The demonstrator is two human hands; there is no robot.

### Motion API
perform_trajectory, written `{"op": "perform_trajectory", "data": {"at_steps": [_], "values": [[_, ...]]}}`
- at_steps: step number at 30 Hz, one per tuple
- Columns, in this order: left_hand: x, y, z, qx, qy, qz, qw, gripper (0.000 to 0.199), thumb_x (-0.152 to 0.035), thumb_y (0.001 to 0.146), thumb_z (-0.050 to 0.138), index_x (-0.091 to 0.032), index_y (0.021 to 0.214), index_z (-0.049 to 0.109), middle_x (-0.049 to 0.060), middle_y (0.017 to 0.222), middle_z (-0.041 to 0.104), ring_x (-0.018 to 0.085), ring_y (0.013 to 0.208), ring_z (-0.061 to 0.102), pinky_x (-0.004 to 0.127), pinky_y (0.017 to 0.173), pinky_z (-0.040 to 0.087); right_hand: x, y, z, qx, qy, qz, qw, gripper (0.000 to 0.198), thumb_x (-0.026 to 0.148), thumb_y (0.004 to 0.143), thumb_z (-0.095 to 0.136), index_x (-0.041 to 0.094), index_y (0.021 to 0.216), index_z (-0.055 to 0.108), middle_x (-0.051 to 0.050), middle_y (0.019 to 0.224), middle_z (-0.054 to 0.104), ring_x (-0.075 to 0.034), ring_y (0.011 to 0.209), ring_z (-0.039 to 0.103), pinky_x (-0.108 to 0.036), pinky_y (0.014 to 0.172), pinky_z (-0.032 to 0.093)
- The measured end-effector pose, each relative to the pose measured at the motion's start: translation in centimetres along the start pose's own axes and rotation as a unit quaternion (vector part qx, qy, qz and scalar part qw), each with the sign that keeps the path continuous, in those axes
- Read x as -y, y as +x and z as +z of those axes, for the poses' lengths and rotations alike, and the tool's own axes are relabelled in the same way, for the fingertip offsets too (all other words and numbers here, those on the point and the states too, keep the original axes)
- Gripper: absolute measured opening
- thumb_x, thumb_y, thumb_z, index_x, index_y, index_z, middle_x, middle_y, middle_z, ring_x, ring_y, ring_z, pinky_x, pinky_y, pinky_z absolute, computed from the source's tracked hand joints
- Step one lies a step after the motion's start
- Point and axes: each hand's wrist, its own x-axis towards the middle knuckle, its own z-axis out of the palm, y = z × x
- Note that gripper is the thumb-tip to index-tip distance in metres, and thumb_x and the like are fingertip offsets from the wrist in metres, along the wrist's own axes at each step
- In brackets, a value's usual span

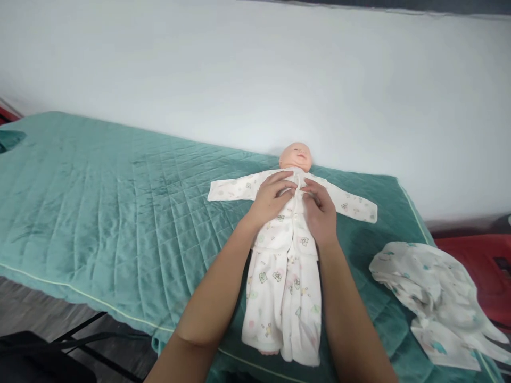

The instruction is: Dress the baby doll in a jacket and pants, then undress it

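A baby doll (296, 155) lies on its back on the green quilted cover, its head toward the wall. It wears a white printed baby shirt (272, 234) with long sleeves spread to both sides, and matching trousers (300, 314). On the doll's chest, my left hand (273, 197) has thumb and fingertips close together at the shirt's front edge. My right hand (320, 211) is bent over the other side of the front opening, its fingertips on the cloth. The doll's own hands are hidden inside the sleeves.
A crumpled white printed cloth (435, 292) lies at the right edge of the green quilted cover (120, 213). Behind the bed stands a white wall (223, 74). Something red (475, 266) is beyond the right edge, and dark metal legs (85, 340) show at lower left.
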Motion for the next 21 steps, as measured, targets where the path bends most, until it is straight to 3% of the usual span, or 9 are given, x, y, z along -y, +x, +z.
{"op": "perform_trajectory", "data": {"at_steps": [5,12,17,21], "values": [[0.0,-0.1,-0.2,0.008,-0.029,-0.004,1.000,0.016,-0.029,0.091,0.063,-0.025,0.102,0.073,0.004,0.144,0.059,0.022,0.139,0.049,0.043,0.122,0.034,0.5,-1.4,-0.4,-0.006,-0.026,-0.016,1.000,0.019,0.030,0.095,0.059,0.027,0.105,0.074,-0.005,0.134,0.064,-0.022,0.129,0.056,-0.047,0.113,0.043],[0.3,-0.1,-0.3,0.009,-0.046,0.000,0.999,0.015,-0.030,0.088,0.068,-0.025,0.101,0.072,0.005,0.145,0.058,0.022,0.139,0.049,0.043,0.121,0.035,0.6,-1.1,-0.6,0.023,-0.052,-0.024,0.998,0.022,0.034,0.096,0.059,0.030,0.108,0.076,-0.002,0.137,0.063,-0.023,0.131,0.055,-0.051,0.116,0.041],[0.1,0.0,0.0,-0.005,-0.013,0.004,1.000,0.012,-0.025,0.087,0.066,-0.024,0.099,0.070,0.005,0.143,0.060,0.021,0.138,0.050,0.042,0.121,0.036,0.7,-1.0,-0.7,0.059,-0.059,-0.037,0.996,0.021,0.032,0.096,0.058,0.032,0.110,0.074,0.000,0.140,0.061,-0.023,0.139,0.047,-0.052,0.120,0.035],[-0.1,-0.1,0.5,-0.027,0.044,0.020,0.998,0.010,-0.022,0.085,0.066,-0.024,0.095,0.068,0.004,0.139,0.063,0.021,0.135,0.053,0.041,0.118,0.039,1.0,-1.1,-0.5,0.042,-0.048,-0.015,0.998,0.019,0.028,0.091,0.061,0.030,0.109,0.070,-0.002,0.142,0.059,-0.024,0.137,0.049,-0.052,0.118,0.036]]}}
